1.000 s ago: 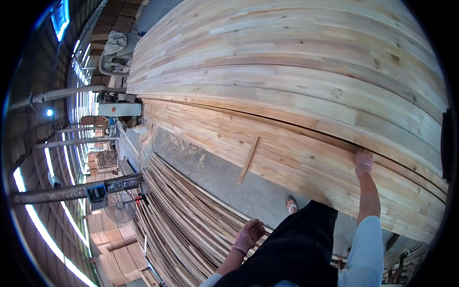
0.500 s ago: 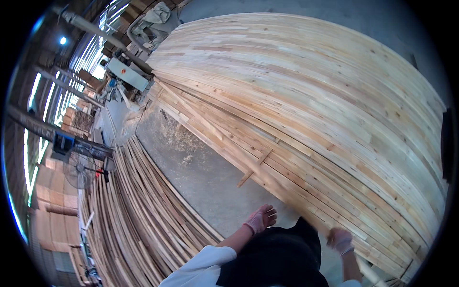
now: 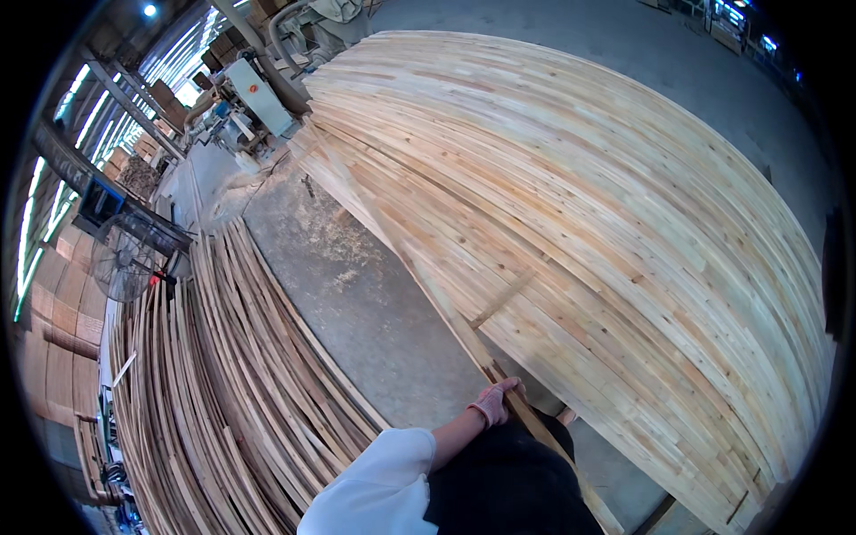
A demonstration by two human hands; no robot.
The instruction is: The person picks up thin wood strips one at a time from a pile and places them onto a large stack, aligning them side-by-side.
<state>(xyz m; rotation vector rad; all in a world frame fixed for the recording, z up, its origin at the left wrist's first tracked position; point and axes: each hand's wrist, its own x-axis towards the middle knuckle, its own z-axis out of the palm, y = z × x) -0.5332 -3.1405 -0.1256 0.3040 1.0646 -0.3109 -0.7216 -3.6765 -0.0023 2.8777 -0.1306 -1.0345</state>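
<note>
My left hand [image 3: 495, 403], in a pale pinkish glove, is closed around a long wooden strip [image 3: 539, 428] in front of my body. That strip runs slantwise from the far left end of the stacked boards down past my right side, tilted across the near edge of the stack. A short crosspiece [image 3: 504, 299] lies across the near boards, just right of the strip. My right hand does not show; a small reddish patch behind the strip is too hidden to tell. Beyond lies a wide layer of pale wooden boards [image 3: 571, 178], laid edge to edge.
On the floor to my left lies a large bundle of long strips [image 3: 223, 383]. Sawdust covers part of the grey floor [image 3: 334, 267] between bundle and boards. A control box [image 3: 259, 96] and machinery stand at the far left, and a fan [image 3: 129, 263] stands beyond the bundle.
My left hand, open and free before, now grips a strip. My right hand, which held a strip on the right, has gone from sight. The strip has swung left, and the view has shifted.
</note>
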